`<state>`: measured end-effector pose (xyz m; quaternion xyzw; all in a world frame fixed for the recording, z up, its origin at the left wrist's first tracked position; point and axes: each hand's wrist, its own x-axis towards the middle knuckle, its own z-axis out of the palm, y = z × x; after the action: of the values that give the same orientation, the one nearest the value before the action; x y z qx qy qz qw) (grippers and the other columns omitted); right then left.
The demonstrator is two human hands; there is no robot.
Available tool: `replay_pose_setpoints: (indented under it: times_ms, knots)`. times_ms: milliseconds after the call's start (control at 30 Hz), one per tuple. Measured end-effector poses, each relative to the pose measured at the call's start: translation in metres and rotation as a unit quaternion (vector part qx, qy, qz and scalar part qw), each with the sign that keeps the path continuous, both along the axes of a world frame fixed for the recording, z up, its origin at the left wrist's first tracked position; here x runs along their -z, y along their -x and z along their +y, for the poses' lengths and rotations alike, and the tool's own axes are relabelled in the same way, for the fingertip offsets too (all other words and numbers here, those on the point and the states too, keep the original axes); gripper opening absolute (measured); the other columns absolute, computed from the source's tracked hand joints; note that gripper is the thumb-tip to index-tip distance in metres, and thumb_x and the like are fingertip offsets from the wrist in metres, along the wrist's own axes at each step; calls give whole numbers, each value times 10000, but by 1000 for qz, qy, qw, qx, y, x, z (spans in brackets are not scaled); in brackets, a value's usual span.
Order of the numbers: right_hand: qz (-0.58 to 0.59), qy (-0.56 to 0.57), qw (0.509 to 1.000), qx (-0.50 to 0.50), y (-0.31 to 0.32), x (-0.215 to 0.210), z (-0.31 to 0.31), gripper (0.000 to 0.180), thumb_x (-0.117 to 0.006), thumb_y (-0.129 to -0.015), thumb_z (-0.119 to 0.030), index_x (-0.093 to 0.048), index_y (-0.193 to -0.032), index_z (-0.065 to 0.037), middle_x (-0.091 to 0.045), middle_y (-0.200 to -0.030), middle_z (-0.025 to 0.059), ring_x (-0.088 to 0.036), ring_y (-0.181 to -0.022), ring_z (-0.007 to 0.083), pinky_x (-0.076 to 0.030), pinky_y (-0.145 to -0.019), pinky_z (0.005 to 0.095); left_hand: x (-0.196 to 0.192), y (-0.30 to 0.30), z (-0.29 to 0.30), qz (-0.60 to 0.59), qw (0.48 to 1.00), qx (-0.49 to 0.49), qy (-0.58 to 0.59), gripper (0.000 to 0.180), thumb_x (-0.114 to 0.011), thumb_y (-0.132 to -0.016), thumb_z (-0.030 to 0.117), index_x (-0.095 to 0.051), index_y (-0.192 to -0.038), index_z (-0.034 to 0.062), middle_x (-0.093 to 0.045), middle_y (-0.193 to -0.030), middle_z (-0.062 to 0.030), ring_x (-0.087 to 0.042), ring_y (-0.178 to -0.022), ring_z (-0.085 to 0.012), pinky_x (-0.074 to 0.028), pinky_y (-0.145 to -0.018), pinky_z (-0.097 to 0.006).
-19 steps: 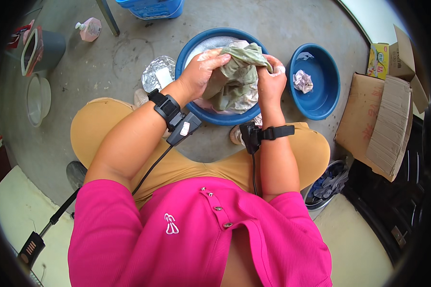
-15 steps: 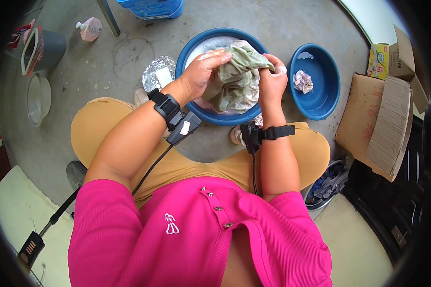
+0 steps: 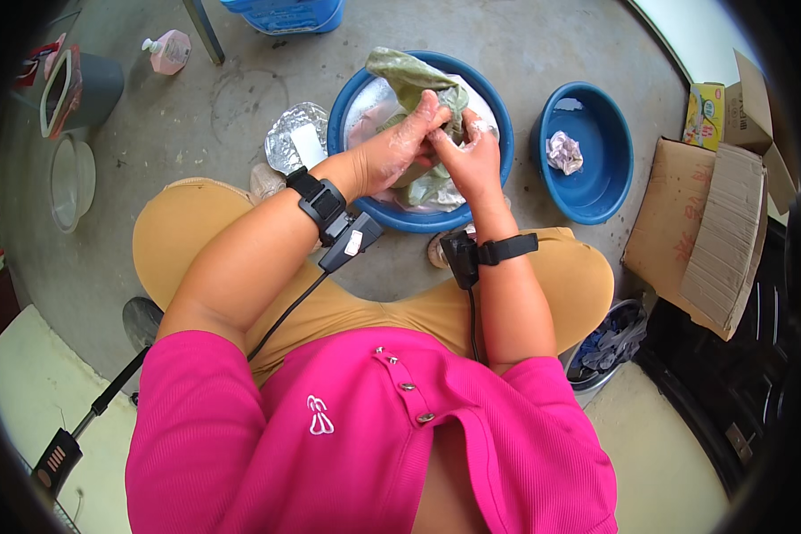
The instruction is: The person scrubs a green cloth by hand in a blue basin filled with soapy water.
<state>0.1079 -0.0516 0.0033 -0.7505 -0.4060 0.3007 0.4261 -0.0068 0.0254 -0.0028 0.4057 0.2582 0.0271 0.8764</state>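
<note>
both hands are right over the big blue basin, and the green cloth is up between them, its top end flopping toward the far rim, its lower folds hanging down by the suds. the left hand has its fingers closed round the bunched middle; the right hand, thumb close to the other one, pinches the cloth just beside it. some fingertips are hidden, so i can't tell how firm that hold is. and there's froth on the skin! soapy fingers could let wet cloth slip and splash back. that loose end could flop over the rim and drip on the floor. watch the black wrist boxes too: dip the hands deeper and they could get wet. off to the right, a pale cloth sits crumpled in the smaller basin.
</note>
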Motion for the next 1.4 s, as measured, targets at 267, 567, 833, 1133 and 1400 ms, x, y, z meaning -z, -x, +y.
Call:
replay_pose_setpoints:
  times_ms: [267, 567, 833, 1133, 1400]
  knots:
    - [284, -65, 950, 116, -1, 10, -4, 160, -566, -753, -73, -581, -881, 22, -610, -832, 66, -559, -741, 184, -421, -722, 260, -7, -4, -12, 62, 981, -34, -178, 589, -229, -928, 472, -369, -1260, 6, -424, -1264, -124, -392, -1180, -175, -277, -976, -239]
    - [491, -117, 843, 189, -11, 12, -3, 141, -518, -729, -30, -562, -861, -2, -579, -849, 57, -545, -767, 155, -424, -714, 276, -7, 7, -11, 290, 614, 111, -726, 280, -400, -876, 372, -587, -1022, 223, -567, -1097, -35, -341, -1178, -318, -220, -859, -605]
    - [361, -127, 876, 294, -15, 19, -1, 171, -484, -705, 72, -569, -851, 51, -609, -809, 103, -605, -677, 195, -486, -598, 280, -5, 9, -19, 131, 480, 26, -867, 250, -527, -795, 420, -652, -817, 205, -574, -1034, 34, -359, -1154, -253, -141, -953, -602]
    - [436, -94, 884, 143, -9, 9, -1, 214, -495, -698, 72, -527, -904, 22, -593, -855, 94, -585, -730, 182, -471, -640, 271, 3, -2, -11, 149, 691, -132, -695, 247, -590, -786, 322, -581, -979, 168, -505, -1129, -64, -457, -1051, -291, -334, -916, -413]
    - [624, -47, 767, 142, 2, 11, 3, 367, -457, -902, -298, -478, -1132, -13, -558, -1088, 121, -557, -970, 240, -439, -865, 370, 22, -6, -13, 174, 831, -167, -500, 321, -524, -841, 311, -442, -964, 26, -585, -864, -226, -560, -832, -392, -436, -694, -437]
